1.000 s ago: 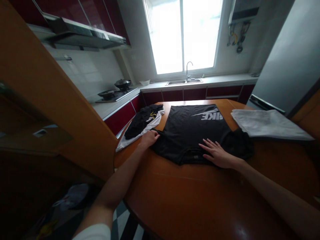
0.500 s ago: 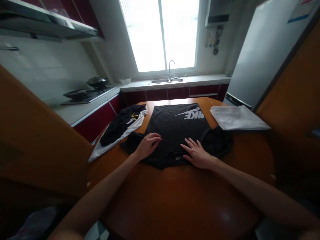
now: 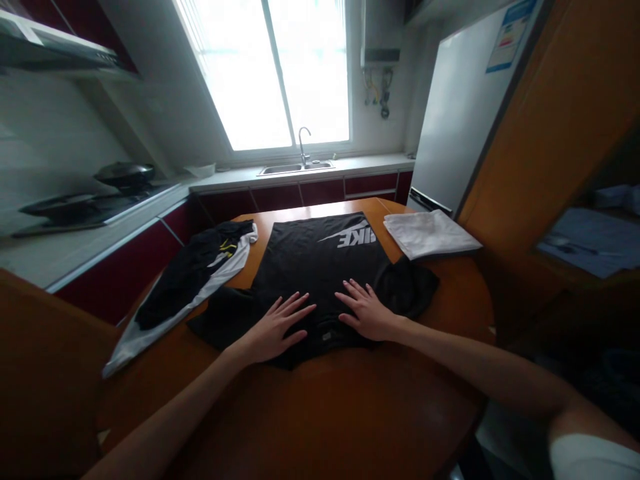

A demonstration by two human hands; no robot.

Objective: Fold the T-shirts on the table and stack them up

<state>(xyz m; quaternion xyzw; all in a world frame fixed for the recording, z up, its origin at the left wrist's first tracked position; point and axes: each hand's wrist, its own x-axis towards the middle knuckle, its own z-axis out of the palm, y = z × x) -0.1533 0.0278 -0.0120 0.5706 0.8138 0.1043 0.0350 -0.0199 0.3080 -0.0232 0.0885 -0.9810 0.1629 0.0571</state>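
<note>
A black T-shirt [image 3: 310,257] with white lettering lies spread on the wooden table [image 3: 320,413], its collar toward me and its sleeves out to both sides. My left hand [image 3: 277,327] rests on the shirt left of the collar, palm down, fingers spread. To the right of the collar, my right hand [image 3: 367,312] lies flat on the fabric with its fingers apart. Neither hand grips the cloth.
Black-and-white clothing [image 3: 200,267] lies at the table's left. A folded white cloth [image 3: 430,233] sits at the right edge. Behind are a sink [image 3: 280,169], a stove with a covered pan [image 3: 125,175], and a fridge [image 3: 455,120].
My left hand has flattened onto the shirt, its fingers now spread instead of curled. The right hand stays flat near the collar. The camera view has turned to the right.
</note>
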